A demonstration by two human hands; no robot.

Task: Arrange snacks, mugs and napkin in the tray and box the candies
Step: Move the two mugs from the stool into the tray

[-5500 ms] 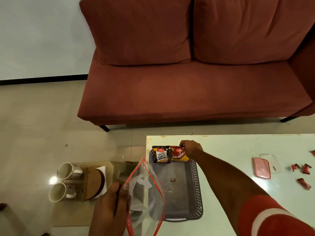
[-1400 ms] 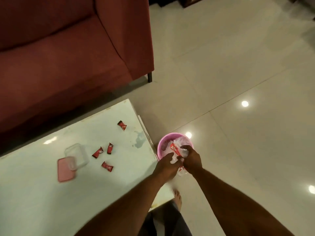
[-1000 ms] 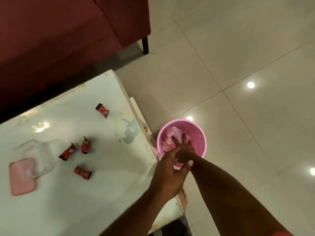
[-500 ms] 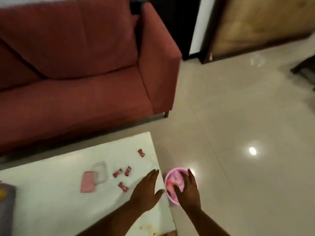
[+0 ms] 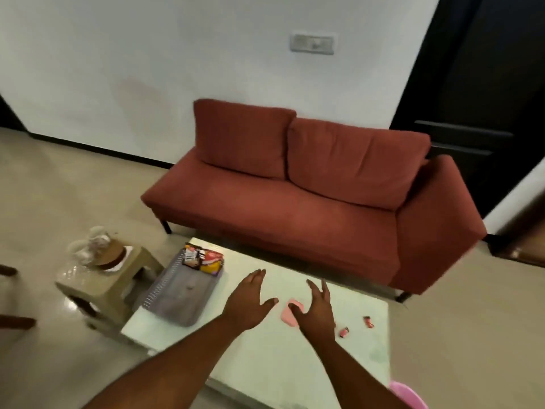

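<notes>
A grey mesh tray (image 5: 165, 293) lies at the left end of the pale table (image 5: 265, 361), with two snack packets (image 5: 202, 258) at its far end. My left hand (image 5: 249, 301) and my right hand (image 5: 315, 309) hover over the table's middle, both empty with fingers spread. A pink box lid (image 5: 287, 314) peeks out between them, partly hidden by my right hand. Red-wrapped candies (image 5: 343, 331) lie to the right of my right hand. Two mugs (image 5: 88, 246) and a brown round object on a white napkin (image 5: 113, 256) rest on a beige stool (image 5: 109, 287).
A red sofa (image 5: 295, 202) stands beyond the table. A pink bin (image 5: 408, 395) sits on the floor at the table's near right corner. A dark door (image 5: 477, 84) is at the back right.
Both hands have left the pink bin, where the plastic bag was dropped, and come over the table's middle. My view has swung left and up, bringing the tray and stool back in sight.
</notes>
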